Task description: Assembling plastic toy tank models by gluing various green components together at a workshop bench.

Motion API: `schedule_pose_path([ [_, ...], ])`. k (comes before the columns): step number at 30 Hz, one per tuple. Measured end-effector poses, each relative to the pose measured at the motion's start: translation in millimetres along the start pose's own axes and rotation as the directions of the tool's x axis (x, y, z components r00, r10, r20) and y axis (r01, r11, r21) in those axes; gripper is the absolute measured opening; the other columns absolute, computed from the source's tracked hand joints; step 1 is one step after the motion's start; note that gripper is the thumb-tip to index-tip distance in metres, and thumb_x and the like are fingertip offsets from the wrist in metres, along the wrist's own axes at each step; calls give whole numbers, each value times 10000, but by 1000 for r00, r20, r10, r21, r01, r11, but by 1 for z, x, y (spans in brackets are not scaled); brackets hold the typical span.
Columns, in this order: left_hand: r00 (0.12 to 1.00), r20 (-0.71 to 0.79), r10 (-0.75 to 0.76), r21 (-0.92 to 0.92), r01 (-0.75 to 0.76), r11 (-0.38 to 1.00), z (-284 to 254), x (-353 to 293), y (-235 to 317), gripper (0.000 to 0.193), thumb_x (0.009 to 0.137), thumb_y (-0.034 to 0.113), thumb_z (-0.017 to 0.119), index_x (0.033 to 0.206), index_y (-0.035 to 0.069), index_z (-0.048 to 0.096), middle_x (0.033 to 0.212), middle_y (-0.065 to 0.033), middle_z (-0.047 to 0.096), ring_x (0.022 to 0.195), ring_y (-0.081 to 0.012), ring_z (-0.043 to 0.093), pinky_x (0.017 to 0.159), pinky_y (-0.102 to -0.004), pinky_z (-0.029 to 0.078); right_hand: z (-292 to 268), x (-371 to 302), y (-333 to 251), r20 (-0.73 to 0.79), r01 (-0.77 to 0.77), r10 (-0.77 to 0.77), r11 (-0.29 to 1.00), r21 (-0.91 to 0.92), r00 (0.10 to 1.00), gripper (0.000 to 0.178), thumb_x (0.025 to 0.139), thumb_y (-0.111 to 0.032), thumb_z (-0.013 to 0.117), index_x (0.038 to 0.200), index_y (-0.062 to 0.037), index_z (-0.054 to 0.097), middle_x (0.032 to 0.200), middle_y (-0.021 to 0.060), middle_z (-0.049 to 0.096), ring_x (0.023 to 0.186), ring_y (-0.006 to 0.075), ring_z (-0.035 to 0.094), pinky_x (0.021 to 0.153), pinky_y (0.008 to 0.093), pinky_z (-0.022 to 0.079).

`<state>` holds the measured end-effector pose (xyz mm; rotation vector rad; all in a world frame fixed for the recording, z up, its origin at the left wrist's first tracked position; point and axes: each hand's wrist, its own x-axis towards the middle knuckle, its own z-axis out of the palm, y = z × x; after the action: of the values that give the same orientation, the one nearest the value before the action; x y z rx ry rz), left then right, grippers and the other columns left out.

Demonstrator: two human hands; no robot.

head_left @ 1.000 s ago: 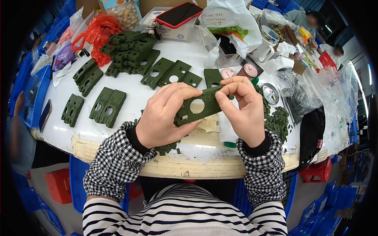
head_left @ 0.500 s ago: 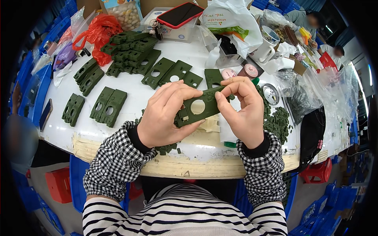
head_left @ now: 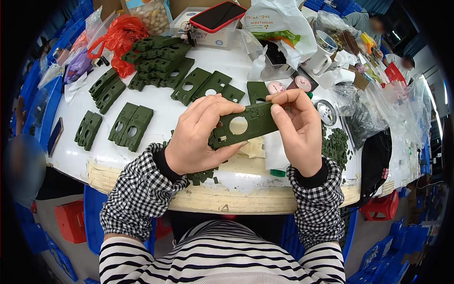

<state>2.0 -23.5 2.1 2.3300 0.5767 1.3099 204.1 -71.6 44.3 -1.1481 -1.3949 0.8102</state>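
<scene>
A dark green plastic model hull plate (head_left: 257, 124) with a round hole hangs over the front of the table, tilted up to the right. My left hand (head_left: 196, 135) grips its left end, thumb below and fingers on the upper edge. At its upper right corner my right hand (head_left: 300, 130) pinches with thumb and forefinger; whether a small part is also between them I cannot tell. Small loose green parts (head_left: 336, 147) lie in a heap right of my right hand, and more green bits (head_left: 202, 176) lie under my left wrist.
Similar green plates lie in pairs (head_left: 131, 127) at left and in a stack (head_left: 161, 61) behind. A red-edged phone (head_left: 217, 17) rests on a clear box. Farther right are a white bottle (head_left: 257, 66), a mug (head_left: 318, 61) and a plastic bag of parts (head_left: 362, 120).
My right hand has shifted slightly right and down along the plate's right end, showing more of that corner. My left hand keeps its grip, almost unmoved.
</scene>
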Motion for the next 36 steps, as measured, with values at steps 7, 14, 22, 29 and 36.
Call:
schedule_pose_path([
  [7,1000,-9,17,3,-17,1000,-1,-1,0,559,646,85,832,1139,23,577,1039,-129,644,954,-310,623,964,-442,462,-3,0,-7,68,-162,151,968,194,986,239,891,-1,634,1099,11,516,1062,62,563,995,110,551,887,243,477],
  [14,999,-19,50,-25,-50,998,3,0,-3,547,645,107,832,1133,49,592,1034,-118,632,968,-333,603,920,-424,473,-5,0,-7,85,-181,166,962,206,982,275,864,19,662,1099,6,519,1057,49,559,985,103,554,879,237,480],
  [22,987,-160,-32,13,34,999,-10,4,-8,548,684,43,818,1172,-1,573,1009,-106,619,931,-191,615,813,-284,495,-1,1,-4,-76,149,-164,973,-179,983,234,884,-34,678,1066,34,547,943,54,590,809,87,568,717,207,480],
  [29,946,-321,-54,31,67,997,-14,3,-21,478,708,130,819,1114,12,595,981,-101,615,848,-200,637,729,-292,523,29,-31,-12,649,175,107,919,-354,754,75,804,-60,701,835,-30,640,745,84,614,615,239,612,563,330,509],
  [36,939,-338,65,89,-37,995,-10,5,-25,531,687,135,836,1140,23,583,1027,-98,637,890,-213,657,771,-300,541,54,-55,4,652,298,259,730,-615,713,123,829,-113,675,894,-15,641,825,123,605,711,333,633,630,405,518],
])
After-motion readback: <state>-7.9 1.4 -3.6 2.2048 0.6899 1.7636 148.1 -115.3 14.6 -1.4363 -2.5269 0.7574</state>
